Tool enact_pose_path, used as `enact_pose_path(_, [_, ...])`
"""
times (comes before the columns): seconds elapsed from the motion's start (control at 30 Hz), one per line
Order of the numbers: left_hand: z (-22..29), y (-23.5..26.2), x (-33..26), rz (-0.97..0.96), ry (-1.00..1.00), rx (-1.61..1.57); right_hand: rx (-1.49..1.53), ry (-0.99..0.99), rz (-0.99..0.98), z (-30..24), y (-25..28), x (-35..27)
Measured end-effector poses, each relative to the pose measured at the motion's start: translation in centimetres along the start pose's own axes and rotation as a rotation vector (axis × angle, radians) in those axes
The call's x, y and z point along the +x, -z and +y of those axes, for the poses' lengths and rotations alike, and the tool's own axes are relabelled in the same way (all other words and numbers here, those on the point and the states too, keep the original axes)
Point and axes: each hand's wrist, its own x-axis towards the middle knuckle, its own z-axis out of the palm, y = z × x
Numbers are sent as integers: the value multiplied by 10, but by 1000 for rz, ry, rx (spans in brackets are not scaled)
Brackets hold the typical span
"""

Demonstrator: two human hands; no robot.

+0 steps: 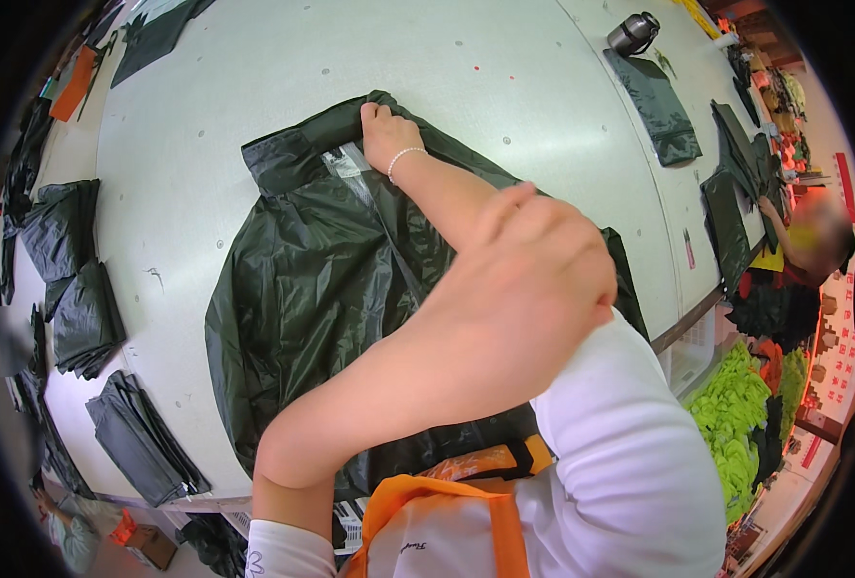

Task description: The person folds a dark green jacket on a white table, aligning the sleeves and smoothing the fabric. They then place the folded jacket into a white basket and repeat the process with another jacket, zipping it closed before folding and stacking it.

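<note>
A dark green, shiny rain jacket (302, 289) is spread on the pale table in front of me, its collar end pointing away. At that far end my right hand (389, 137), wearing a beaded bracelet, has its fingers closed on the collar (326, 130). A pale label shows inside the neck. My left arm crosses over the jacket and over my right arm. My left hand (543, 270) is curled at my right elbow, beside the white sleeve (620, 395). Its fingertips are partly hidden, so what they grip cannot be made out.
Folded dark garments (143, 438) lie along the table's left side. At the far right, a metal flask (633, 35) stands near a folded dark piece (654, 106). Another person (803, 236) handles dark garments at the right edge. Bright green cloth (736, 414) is heaped below.
</note>
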Motion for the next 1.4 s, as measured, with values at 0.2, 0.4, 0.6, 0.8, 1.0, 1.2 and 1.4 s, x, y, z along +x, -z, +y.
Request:
enact_pose_path(0.2, [3, 61, -108, 23, 389, -20, 19, -52, -20, 12, -4, -1])
enact_pose_path(0.4, [1, 1, -302, -699, 1193, -257, 804, -391, 104, 14, 10, 11])
enact_pose_path(0.6, [-45, -16, -276, 37, 1101, -465, 491, -32, 38, -21, 50, -112])
enact_pose_path(0.8, [-167, -12, -171, 513, 864, 327, 531, -173, 74, -16, 20, -87])
enact_pose_path(1.0, [-220, 43, -94, 407, 1273, 577, 722, -376, -46, 29, 52, -61])
enact_pose_path(1.2, [-256, 59, -69, 141, 1396, 527, 337, -255, -153, 7, 63, 18])
enact_pose_path(1.4, [-273, 42, -90, 274, 1266, 677, 326, -228, -379, -6, 50, 40])
